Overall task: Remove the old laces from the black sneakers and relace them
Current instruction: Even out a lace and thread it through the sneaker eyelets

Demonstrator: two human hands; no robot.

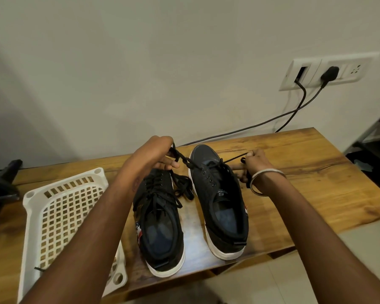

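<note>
Two black sneakers with white soles stand side by side on the wooden table (294, 163), toes away from me. The left sneaker (160, 218) is laced, with loose lace ends trailing to its right. The right sneaker (219, 194) has open eyelets, and a black lace (185, 160) runs through the pair nearest the toe. My left hand (156, 156) grips one end of that lace, pulled up and to the left. My right hand (253, 166) pinches the other end out to the right, the slack hanging below its fingers.
A white plastic lattice basket (59, 216) sits at the table's left, under my left forearm. Two black cables (290, 115) drop from a wall socket (329, 71) to the table's back edge. A dark object (0, 189) stands at far left. Tiled floor lies beyond the near edge.
</note>
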